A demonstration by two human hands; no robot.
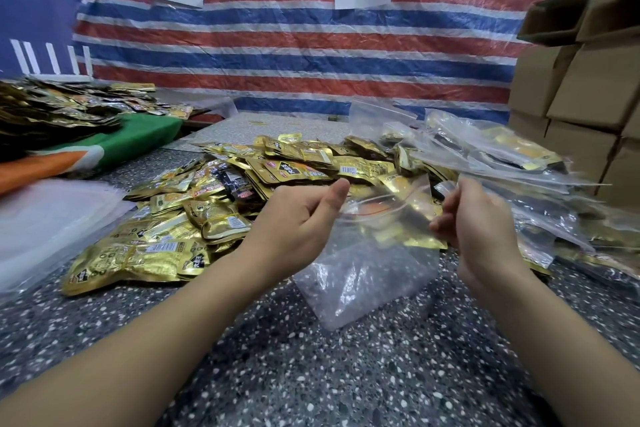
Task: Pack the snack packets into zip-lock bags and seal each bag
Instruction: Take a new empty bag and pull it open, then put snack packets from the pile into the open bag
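Two hands hold one empty zip-lock bag (367, 274) by its mouth, above the speckled stone tabletop (311, 374). The left hand (298, 222) pinches the left end of the red zip strip between thumb and curled fingers; the right hand (474, 218) pinches the right end, fingers curled round the film. The bag hangs from these two grips, its lower corner touching or nearly touching the tabletop; which cannot be told. Nothing appears inside it.

The step in hand appears to be opening the mouth before filling. To do it well:

1. Keep each pinch on one wall of the film only, just below the zip strip, so that the two walls can separate. A pinch across both walls holds the mouth closed.
2. Draw the hands slightly together to bow the mouth open, rather than pulling outward, which flattens it.
3. Hold the mouth facing the loose gold snack packets (214, 211), heaped just beyond and to the left of the bag, so that the reach is short.
4. Free one hand for loading only once the other holds the mouth open.

Filled zip-lock bags (502, 152) lie stacked to the right, near the cardboard boxes (581, 97). A stack of unused clear bags (48, 218) lies at far left, well apart. The thin film is slippery and may fold on itself.
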